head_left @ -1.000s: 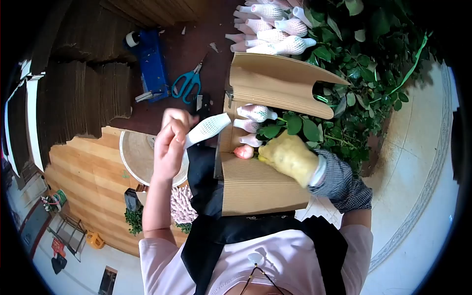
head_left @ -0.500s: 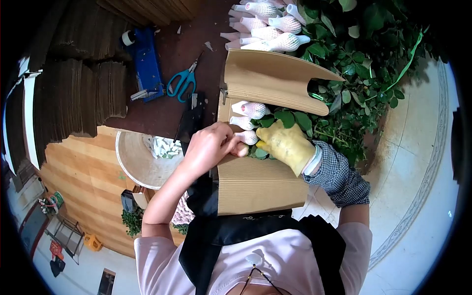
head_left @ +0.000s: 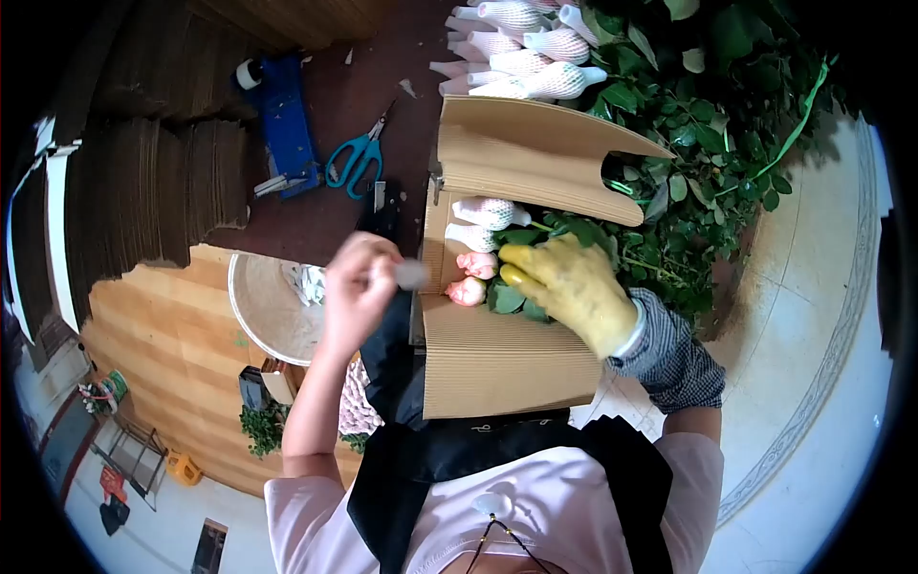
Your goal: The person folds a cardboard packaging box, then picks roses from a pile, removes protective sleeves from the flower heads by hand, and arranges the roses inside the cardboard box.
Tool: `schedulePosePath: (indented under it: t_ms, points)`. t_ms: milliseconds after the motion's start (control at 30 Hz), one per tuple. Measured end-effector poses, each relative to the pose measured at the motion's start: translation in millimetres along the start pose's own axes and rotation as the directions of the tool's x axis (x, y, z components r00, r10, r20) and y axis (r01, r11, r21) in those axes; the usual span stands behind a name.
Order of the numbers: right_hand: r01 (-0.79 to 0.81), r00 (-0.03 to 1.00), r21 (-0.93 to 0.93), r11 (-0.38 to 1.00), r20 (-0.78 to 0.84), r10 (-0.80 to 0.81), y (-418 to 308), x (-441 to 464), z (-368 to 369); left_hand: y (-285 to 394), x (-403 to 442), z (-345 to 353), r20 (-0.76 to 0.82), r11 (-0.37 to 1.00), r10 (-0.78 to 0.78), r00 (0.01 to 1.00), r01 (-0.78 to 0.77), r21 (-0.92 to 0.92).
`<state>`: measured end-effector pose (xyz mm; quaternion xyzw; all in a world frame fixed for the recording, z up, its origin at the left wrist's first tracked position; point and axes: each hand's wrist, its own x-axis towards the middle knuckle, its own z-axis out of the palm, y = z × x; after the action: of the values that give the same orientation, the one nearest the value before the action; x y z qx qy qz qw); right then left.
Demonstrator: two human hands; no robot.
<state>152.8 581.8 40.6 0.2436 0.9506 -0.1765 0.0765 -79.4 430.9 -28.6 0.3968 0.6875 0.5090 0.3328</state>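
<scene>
The left hand (head_left: 359, 284), bare, hangs just left of an open corrugated cardboard wrap (head_left: 516, 368), its grip pinched on a small pale piece (head_left: 411, 275) too blurred to name surely. The right hand (head_left: 574, 292), in a yellow rubber glove, lies over the leafy rose stems (head_left: 535, 234) inside the wrap, fingers bent; how tightly that grip is closed, I cannot tell.

Four rose heads line the left end of the wrap. The two nearer ones are bare pink rosebuds (head_left: 467, 292), side by side just left of the gloved fingers; the two farther ones are netted rosebuds (head_left: 471, 236) in white mesh sleeves. The wrap's far flap stands raised, the near one spread toward the person.

Beyond the far flap sits a heap of netted roses (head_left: 521, 62), with dense foliage (head_left: 688, 172) to its right. On the dark tabletop (head_left: 368, 81), farther left, lie teal-handled scissors (head_left: 356, 163) and a blue tape dispenser (head_left: 287, 124) — a round tub (head_left: 251, 320) holding pale scraps stands nearer, left of the left hand.
</scene>
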Motion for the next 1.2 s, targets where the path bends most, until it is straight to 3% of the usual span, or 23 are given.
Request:
schedulePosePath:
  t_ms: [33,100,167,200,233,300,333,367,433,500,567,600,633,700,733,767,833,1033,1100,1200]
  points:
    - [-0.049,0.996,0.003,0.999,-0.073,0.049,-6,2,-11,4,-1,7,0.165,0.979,-0.198,0.966,0.203,-0.011]
    - [-0.060,0.994,-0.088,0.994,-0.095,0.051,-9,6,-3,22,16,32,0.192,0.960,-0.172,0.966,0.121,0.252]
    - [-0.142,0.980,-0.194,0.971,0.111,0.166,2,10,38,24,24,55,0.229,0.941,-0.030,0.973,-0.050,0.334]
    - [-0.149,0.980,-0.186,0.971,0.106,0.170,3,13,41,32,29,57,0.283,0.893,0.007,0.959,-0.133,0.429]
    - [-0.136,0.981,-0.195,0.971,0.112,0.160,9,16,39,30,29,57,0.306,0.893,0.023,0.952,-0.157,0.422]
    - [-0.146,0.973,-0.135,0.980,0.159,0.166,13,18,35,21,24,51,0.248,0.948,0.161,0.955,-0.219,0.229]
    - [-0.098,0.993,-0.131,0.987,0.050,0.105,12,18,33,16,20,46,0.107,0.984,0.082,0.991,-0.097,0.148]
    - [-0.099,0.993,-0.131,0.986,0.045,0.106,15,19,35,11,17,39,-0.025,0.999,-0.012,1.000,0.013,0.048]
    - [-0.105,0.991,-0.180,0.978,0.062,0.118,17,14,43,-2,18,-11,-0.142,0.963,-0.263,0.954,0.269,0.022]
    - [-0.089,0.995,-0.087,0.992,0.045,0.093,10,13,18,12,23,-13,-0.158,0.976,0.186,0.970,-0.163,0.143]
    - [-0.076,0.991,-0.081,0.994,-0.117,0.067,1,4,1,10,19,-4,0.119,0.990,0.074,0.990,-0.088,0.114]
    - [-0.058,0.998,-0.193,0.980,-0.030,0.053,-2,4,-5,15,21,2,0.171,0.984,-0.085,0.982,0.056,0.169]
    - [-0.060,0.998,-0.191,0.980,-0.028,0.056,-2,3,1,23,25,13,0.218,0.955,-0.239,0.946,0.188,0.229]
    - [-0.113,0.992,-0.447,0.887,0.005,0.129,5,6,22,24,33,39,0.208,0.956,-0.139,0.968,0.077,0.282]
    - [-0.140,0.986,-0.426,0.894,0.022,0.165,8,13,30,31,39,49,0.232,0.921,-0.181,0.956,0.083,0.380]
    - [-0.152,0.988,-0.413,0.898,-0.102,0.120,7,17,36,34,40,56,0.212,0.892,-0.025,0.977,-0.074,0.447]
    - [-0.188,0.982,-0.430,0.883,-0.103,0.160,3,22,40,35,41,66,0.152,0.864,0.062,0.986,-0.130,0.487]
    - [-0.278,0.960,-0.401,0.873,-0.150,0.237,6,21,41,36,43,67,0.204,0.891,0.166,0.965,-0.235,0.388]
    - [-0.293,0.950,-0.353,0.889,-0.214,0.228,14,18,50,25,40,60,0.182,0.806,0.345,0.921,-0.390,0.446]
    - [-0.285,0.929,-0.260,0.922,-0.312,0.199,20,18,57,13,30,41,0.139,0.694,0.421,0.897,-0.417,0.587]
